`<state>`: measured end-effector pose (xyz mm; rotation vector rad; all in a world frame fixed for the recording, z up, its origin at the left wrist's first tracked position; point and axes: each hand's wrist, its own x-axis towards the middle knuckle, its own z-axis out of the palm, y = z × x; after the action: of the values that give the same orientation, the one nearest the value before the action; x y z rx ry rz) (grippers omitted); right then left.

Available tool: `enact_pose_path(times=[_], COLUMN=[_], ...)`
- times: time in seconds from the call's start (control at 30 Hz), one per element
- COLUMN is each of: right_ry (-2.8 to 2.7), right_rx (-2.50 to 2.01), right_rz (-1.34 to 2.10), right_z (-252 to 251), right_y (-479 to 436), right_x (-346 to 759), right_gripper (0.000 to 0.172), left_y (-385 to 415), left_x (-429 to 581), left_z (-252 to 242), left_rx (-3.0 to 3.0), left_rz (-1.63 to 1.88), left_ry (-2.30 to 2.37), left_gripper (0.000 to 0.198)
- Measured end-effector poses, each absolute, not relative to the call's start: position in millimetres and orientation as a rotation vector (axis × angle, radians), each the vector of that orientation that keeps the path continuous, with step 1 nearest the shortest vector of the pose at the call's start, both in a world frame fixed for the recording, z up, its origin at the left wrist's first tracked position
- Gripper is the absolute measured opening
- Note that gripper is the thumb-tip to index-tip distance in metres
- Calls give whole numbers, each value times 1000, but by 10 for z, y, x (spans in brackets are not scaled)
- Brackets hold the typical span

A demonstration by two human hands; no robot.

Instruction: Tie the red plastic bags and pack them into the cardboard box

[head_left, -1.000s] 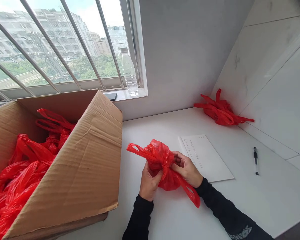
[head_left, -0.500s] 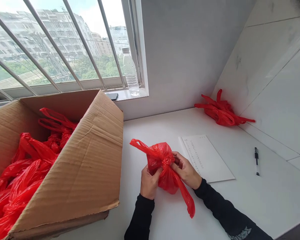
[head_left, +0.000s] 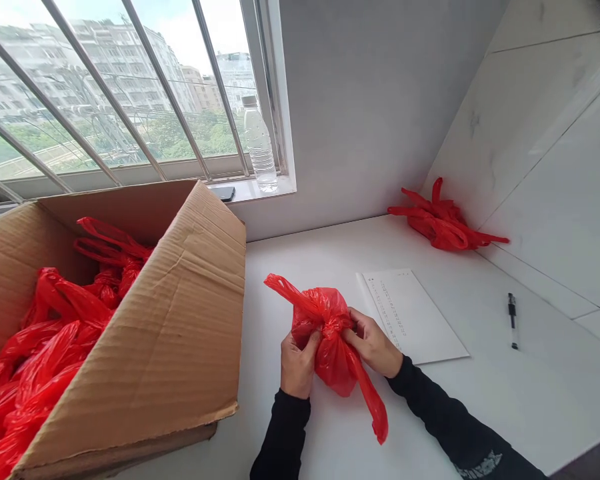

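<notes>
Near 5 o'clock, L hand & R hand pinch red bag by its knot — plastic cd tear if over-tugged, knot prob. slips if slack.

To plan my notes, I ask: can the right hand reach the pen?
Probably yes: the pen lies uncovered on the table, though the right hand should first release the red bag.

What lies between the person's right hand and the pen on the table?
In the head view, the white paper with rows of marks lies on the tabletop between the right hand and the pen.
</notes>
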<state>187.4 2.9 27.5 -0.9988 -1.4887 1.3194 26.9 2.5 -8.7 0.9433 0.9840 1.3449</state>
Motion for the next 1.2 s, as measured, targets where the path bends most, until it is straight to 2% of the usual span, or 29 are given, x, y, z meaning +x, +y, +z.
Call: enact_pose_path(times=[0.33, 0.63, 0.83, 1.03, 1.2], right_ry=[-1535, -1362, -1361, -1466, -1502], right_rx=[-950, -954, -994, -958, -1012], right_rz=[1478, 1433, 1386, 1360, 1309], right_z=[219, 264, 244, 279, 250], right_y=[44, 40, 43, 27, 27], right_x=[1918, 1901, 1896, 1868, 1864], right_gripper=[46, 36, 35, 28, 27], left_y=[75, 10, 21, 25, 28], left_x=[246, 276, 285, 292, 285], left_z=[-144, -25, -4, -7, -40], left_rx=[627, 777, 900, 814, 859], left_rz=[1488, 1371, 1357, 1407, 1401], left_ry=[900, 863, 883, 910, 913], left_gripper=[32, 36, 47, 45, 33])
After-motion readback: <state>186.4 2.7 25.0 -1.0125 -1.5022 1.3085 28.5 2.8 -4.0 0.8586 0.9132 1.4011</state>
